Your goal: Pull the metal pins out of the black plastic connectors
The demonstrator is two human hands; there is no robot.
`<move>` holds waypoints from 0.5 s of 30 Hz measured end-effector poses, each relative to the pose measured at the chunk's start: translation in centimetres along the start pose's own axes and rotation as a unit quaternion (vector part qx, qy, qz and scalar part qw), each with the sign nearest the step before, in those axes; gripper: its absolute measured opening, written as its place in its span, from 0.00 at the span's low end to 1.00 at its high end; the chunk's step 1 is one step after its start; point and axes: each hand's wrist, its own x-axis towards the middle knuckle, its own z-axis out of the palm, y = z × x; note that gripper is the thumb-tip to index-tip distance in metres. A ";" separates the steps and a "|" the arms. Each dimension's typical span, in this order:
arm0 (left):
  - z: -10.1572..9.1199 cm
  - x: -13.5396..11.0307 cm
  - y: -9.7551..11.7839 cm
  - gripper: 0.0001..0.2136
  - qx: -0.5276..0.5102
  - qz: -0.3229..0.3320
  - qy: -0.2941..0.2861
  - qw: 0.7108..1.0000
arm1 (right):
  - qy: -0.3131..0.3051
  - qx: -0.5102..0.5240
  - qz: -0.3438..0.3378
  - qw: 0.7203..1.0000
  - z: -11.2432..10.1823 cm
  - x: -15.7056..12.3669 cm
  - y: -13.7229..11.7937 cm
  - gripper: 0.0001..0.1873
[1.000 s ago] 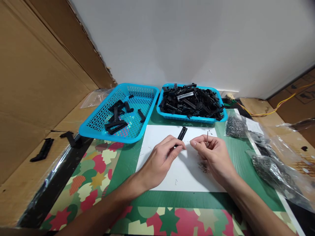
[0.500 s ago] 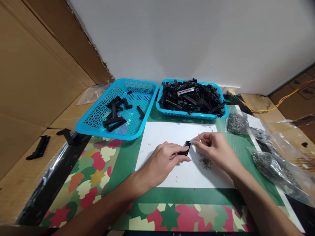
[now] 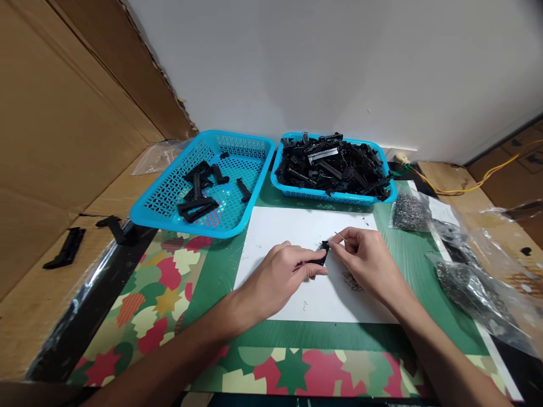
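Black plastic part (image 3: pixel 323 257) sits over the middle of the white sheet (image 3: pixel 275 223), partly covered by the left hand (image 3: pixel 282 277), whose grip is closed on it between thumb and fingers. Also over the white sheet, the right hand (image 3: pixel 367 257) has its grip curled round a thin rod (image 3: pixel 339 235), with thumb and forefinger tips together at one end of the part. Whether those tips pinch anything else is too small to tell.

A slip looks the likeliest trouble: the part is narrow, so a push from the right fingertips could twist it out of the left pinch. The rod juts out past the right fingers and might catch on the part if that hand turns. Under the right hand, a pile of bent wires (image 3: pixel 352 281) lies loose on the white sheet; a low wrist could scatter it. One stray wire (image 3: pixel 304 306) near the sheet's front edge could be swept off by a sleeve or forearm. Beyond the sheet's back edge, the full basket (image 3: pixel 335 198) is heaped above its rim, so a knock might spill pieces onto the paper.
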 end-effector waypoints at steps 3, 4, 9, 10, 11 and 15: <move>0.0 0.0 0.1 0.09 0.003 0.008 -0.001 1.000 | -0.001 -0.017 0.000 1.000 0.0 -0.1 -0.1 0.12; -0.1 0.0 0.1 0.08 0.008 0.012 -0.002 1.000 | -0.002 -0.022 0.000 1.000 0.0 -0.1 -0.1 0.12; -0.2 0.1 0.3 0.07 0.021 0.019 -0.003 1.000 | 0.016 -0.030 -0.001 0.999 0.4 -0.2 0.0 0.13; -0.3 0.1 0.3 0.08 0.014 0.014 -0.003 1.000 | 0.023 -0.029 -0.002 0.999 0.6 -0.3 0.1 0.13; -0.3 0.1 0.4 0.08 0.005 0.008 -0.004 1.000 | 0.028 -0.029 -0.003 0.999 0.7 -0.3 0.1 0.13; -0.3 0.2 0.5 0.10 -0.030 -0.011 -0.008 0.999 | 0.039 -0.034 -0.008 0.999 1.0 -0.5 0.2 0.14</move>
